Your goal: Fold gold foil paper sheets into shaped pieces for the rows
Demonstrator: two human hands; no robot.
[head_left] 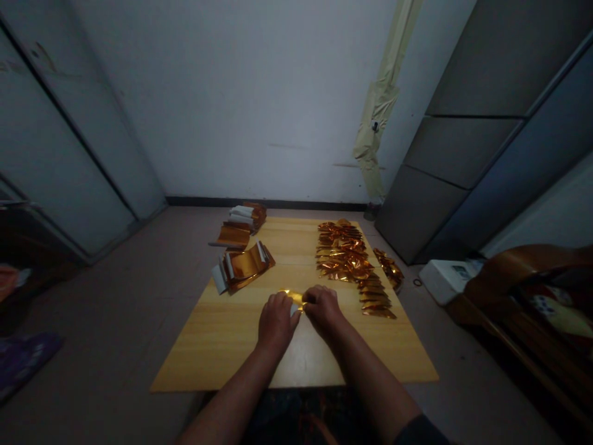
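Between my two hands is a small sheet of gold foil paper, gold on one face and pale grey on the other. My left hand is closed on its left side, thumb toward the middle. On its right edge the fingers of my right hand are pinched. Part of the sheet is hidden under the fingers. Left of my hands lies a stack of curled foil sheets. To the right, folded gold foil pieces sit in overlapping rows.
All this is on a wooden table. More curled foil sheets stand at its far left edge. Beyond its right edge is another heap of folded foil. A white box and a wooden seat are on the right, near a grey refrigerator.
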